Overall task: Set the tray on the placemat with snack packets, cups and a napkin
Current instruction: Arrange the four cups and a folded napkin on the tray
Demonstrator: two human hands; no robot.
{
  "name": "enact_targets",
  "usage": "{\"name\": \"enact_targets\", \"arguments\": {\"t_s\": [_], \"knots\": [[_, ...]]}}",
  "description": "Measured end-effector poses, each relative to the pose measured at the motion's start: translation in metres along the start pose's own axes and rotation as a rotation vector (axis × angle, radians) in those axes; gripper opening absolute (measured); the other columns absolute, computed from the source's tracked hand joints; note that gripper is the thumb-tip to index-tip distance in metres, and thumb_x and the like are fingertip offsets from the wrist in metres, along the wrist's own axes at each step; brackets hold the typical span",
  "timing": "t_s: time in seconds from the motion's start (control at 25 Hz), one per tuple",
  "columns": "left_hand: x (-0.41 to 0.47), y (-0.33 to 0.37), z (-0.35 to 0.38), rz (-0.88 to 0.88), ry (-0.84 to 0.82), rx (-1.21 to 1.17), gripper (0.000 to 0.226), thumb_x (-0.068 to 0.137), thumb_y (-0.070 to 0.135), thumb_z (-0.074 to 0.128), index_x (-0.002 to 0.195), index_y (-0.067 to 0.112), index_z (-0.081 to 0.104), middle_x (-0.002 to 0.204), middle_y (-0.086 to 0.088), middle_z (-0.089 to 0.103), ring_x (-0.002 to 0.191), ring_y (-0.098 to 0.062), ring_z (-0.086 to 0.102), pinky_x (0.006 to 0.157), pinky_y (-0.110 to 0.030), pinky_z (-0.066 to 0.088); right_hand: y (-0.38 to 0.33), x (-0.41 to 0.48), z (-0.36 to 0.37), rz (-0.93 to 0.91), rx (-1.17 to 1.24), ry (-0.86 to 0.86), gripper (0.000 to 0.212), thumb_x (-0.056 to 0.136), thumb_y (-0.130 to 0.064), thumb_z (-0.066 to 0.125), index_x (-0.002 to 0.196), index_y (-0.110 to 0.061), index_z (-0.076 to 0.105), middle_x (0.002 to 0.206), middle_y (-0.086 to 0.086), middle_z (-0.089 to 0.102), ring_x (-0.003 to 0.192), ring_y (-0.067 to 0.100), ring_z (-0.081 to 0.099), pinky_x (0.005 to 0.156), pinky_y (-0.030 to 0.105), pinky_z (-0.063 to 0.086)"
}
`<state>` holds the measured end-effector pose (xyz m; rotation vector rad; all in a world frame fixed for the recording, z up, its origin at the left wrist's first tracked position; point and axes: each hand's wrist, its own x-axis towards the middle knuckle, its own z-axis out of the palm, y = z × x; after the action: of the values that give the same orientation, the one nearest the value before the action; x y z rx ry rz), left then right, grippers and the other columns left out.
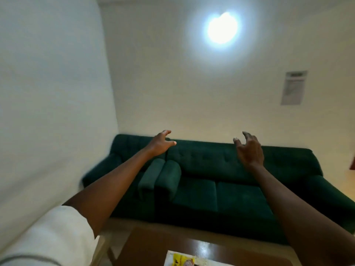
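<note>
Both my arms are stretched out in front of me, raised in the air before the sofa. My left hand has its fingers spread and holds nothing. My right hand is likewise open, fingers curled loosely, with nothing in it. At the very bottom edge a white and yellow patterned corner, perhaps the placemat or a packet, lies on the brown table. No tray, cups or napkin show in this view.
A dark green sofa runs along the far wall behind the table. White walls rise left and ahead, with a bright lamp and a paper notice on the far one.
</note>
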<state>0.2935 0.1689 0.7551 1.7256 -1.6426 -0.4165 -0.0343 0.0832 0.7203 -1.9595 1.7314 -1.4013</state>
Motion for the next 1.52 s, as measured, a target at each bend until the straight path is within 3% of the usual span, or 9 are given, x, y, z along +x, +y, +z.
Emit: {"name": "enact_targets", "arguments": {"t_s": [0.24,0.36,0.4,0.6,0.8,1.04,1.28,1.52], "knots": [[-0.022,-0.101,-0.119,-0.109,0.171,0.019,0.078,0.095,0.029,0.068,0.16,0.011,0.029,0.166,-0.009,0.033,0.153,-0.026,0.034,0.121,-0.035,0.03,-0.163,-0.032,0.149,-0.193,0.026,-0.189,0.068,0.099,-0.052,0.055,0.157,-0.022,0.038,0.155,0.011,0.046,0.133,0.037,0.053,0.092,0.05,0.052],[-0.035,-0.154,-0.154,-0.189,0.218,-0.012,0.073,0.094,0.026,0.069,0.157,0.011,0.035,0.159,-0.008,0.044,0.145,-0.024,0.044,0.12,-0.03,0.033,-0.226,-0.052,0.216,-0.302,0.03,-0.289,0.072,0.098,-0.055,0.054,0.159,-0.027,0.031,0.156,0.008,0.044,0.132,0.037,0.051,0.088,0.048,0.052],[-0.039,-0.173,-0.163,-0.209,0.238,-0.021,0.07,0.093,0.025,0.069,0.154,0.01,0.04,0.153,-0.006,0.05,0.139,-0.023,0.048,0.121,-0.034,0.035,-0.245,-0.056,0.237,-0.33,0.038,-0.313,0.072,0.097,-0.056,0.054,0.16,-0.029,0.03,0.156,0.007,0.044,0.132,0.037,0.051,0.087,0.048,0.053],[-0.041,-0.256,-0.202,-0.338,0.284,0.057,0.078,0.095,0.027,0.067,0.161,0.011,0.027,0.167,-0.008,0.03,0.154,-0.025,0.031,0.124,-0.035,0.028,-0.303,-0.052,0.328,-0.386,0.09,-0.396,0.073,0.096,-0.058,0.053,0.159,-0.031,0.029,0.157,0.006,0.042,0.135,0.038,0.048,0.094,0.053,0.052],[-0.042,-0.354,-0.223,-0.519,0.376,0.045,0.077,0.095,0.026,0.065,0.161,0.011,0.027,0.168,-0.008,0.029,0.153,-0.025,0.032,0.121,-0.034,0.031,-0.335,-0.061,0.451,-0.394,0.114,-0.557,0.075,0.09,-0.061,0.051,0.156,-0.032,0.032,0.155,0.006,0.045,0.138,0.037,0.046,0.102,0.054,0.046],[-0.067,-0.511,-0.188,-0.796,0.349,-0.039,0.07,0.095,0.023,0.066,0.157,0.01,0.034,0.164,-0.008,0.037,0.15,-0.025,0.038,0.119,-0.033,0.034,-0.339,-0.158,0.622,-0.378,0.133,-0.892,0.074,0.094,-0.056,0.055,0.158,-0.027,0.033,0.159,0.007,0.042,0.144,0.034,0.043,0.111,0.05,0.04],[-0.077,-0.708,-0.122,-1.057,0.259,-0.082,0.059,0.09,0.017,0.065,0.145,0.004,0.048,0.148,-0.016,0.052,0.136,-0.031,0.052,0.108,-0.033,0.042,-0.315,-0.275,0.806,-0.293,-0.013,-1.154,0.07,0.098,-0.047,0.06,0.159,-0.026,0.032,0.161,0.006,0.041,0.147,0.03,0.041,0.113,0.048,0.04],[-0.089,-0.864,-0.018,-1.212,0.196,-0.076,0.046,0.093,0.027,0.064,0.132,0.007,0.053,0.134,-0.016,0.055,0.124,-0.037,0.056,0.098,-0.046,0.052,-0.243,-0.368,0.97,-0.414,-0.187,-1.362,0.076,0.093,-0.029,0.072,0.158,-0.027,0.032,0.164,0.006,0.036,0.147,0.031,0.04,0.118,0.048,0.039]]}}
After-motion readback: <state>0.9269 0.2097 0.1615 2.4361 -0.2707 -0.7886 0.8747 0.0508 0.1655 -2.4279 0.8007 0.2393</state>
